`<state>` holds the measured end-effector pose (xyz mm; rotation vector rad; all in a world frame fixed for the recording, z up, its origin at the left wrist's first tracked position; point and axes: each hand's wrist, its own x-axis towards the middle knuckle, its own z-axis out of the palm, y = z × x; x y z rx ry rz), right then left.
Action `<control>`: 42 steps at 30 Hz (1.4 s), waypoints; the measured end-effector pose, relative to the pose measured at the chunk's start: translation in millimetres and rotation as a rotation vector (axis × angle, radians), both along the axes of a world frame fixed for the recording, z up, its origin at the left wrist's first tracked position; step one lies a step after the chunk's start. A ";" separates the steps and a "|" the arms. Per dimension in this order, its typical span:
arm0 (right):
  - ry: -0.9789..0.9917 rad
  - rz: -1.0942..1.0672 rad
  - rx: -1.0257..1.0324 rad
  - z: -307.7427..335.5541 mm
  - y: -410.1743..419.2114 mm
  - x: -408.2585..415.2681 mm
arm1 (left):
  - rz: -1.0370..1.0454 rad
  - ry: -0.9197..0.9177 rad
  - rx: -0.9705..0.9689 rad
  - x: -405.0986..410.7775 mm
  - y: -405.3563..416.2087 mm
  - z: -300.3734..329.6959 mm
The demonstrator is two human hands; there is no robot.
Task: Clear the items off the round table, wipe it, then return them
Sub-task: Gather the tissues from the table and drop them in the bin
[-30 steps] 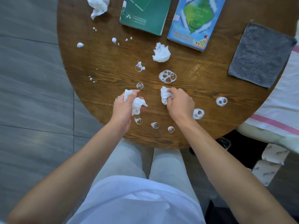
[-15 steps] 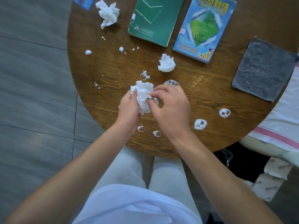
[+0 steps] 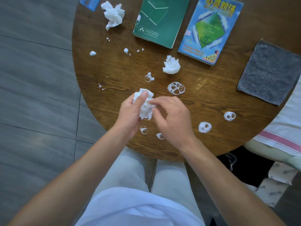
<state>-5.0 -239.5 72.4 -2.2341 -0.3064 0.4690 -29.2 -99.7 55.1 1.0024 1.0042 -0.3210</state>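
Observation:
My left hand grips a crumpled white tissue wad just above the near part of the round wooden table. My right hand pinches the wad's right edge with its fingertips. A second crumpled tissue lies near the table's middle, and a third tissue at the far left. A green book and a blue book lie at the far side. A grey cloth lies flat at the right. Foam blobs and bubbles dot the tabletop.
A blue card sits at the table's far left edge. More foam spots lie near the right front. Grey floor tiles lie to the left. A white cloth with a pink stripe lies on something beside the table at right.
A second ago each hand held its own tissue piece on the table. They have come together, and now both pieces form one wad in my left hand while my right pinches its edge.

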 end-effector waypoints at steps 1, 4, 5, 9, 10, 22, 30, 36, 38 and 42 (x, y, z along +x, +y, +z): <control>-0.001 -0.032 0.007 -1.6 -2.9 7.8 | 0.001 0.005 0.007 -2.3 2.8 -1.5; -0.026 -0.111 -0.084 -15.6 -10.3 42.6 | 0.004 0.024 0.028 -8.2 12.9 -5.8; -0.026 -0.105 -0.142 -23.1 -10.8 55.1 | 0.003 0.027 0.031 -9.9 15.7 -6.7; 0.049 -0.022 -0.303 -49.4 -5.3 94.3 | 0.012 0.044 0.047 -11.1 21.6 -4.5; 0.059 -0.003 -0.337 -53.8 -3.0 100.2 | 0.014 0.052 0.050 -10.9 22.7 -3.8; 0.052 0.055 -0.644 -91.8 15.2 125.8 | 0.046 0.105 0.074 -16.7 60.3 -1.4; 0.029 -0.175 -0.077 -11.8 37.0 81.4 | 0.038 0.050 0.013 1.9 70.9 21.7; 0.096 -0.222 0.184 62.9 52.0 35.1 | -0.015 -0.094 -0.054 12.9 74.7 60.7; 0.071 -0.227 0.221 80.9 54.0 28.4 | -0.064 -0.145 -0.051 16.6 80.2 74.2; -0.044 -0.233 0.214 95.6 55.5 22.6 | -0.190 -0.252 -0.047 23.2 86.8 97.7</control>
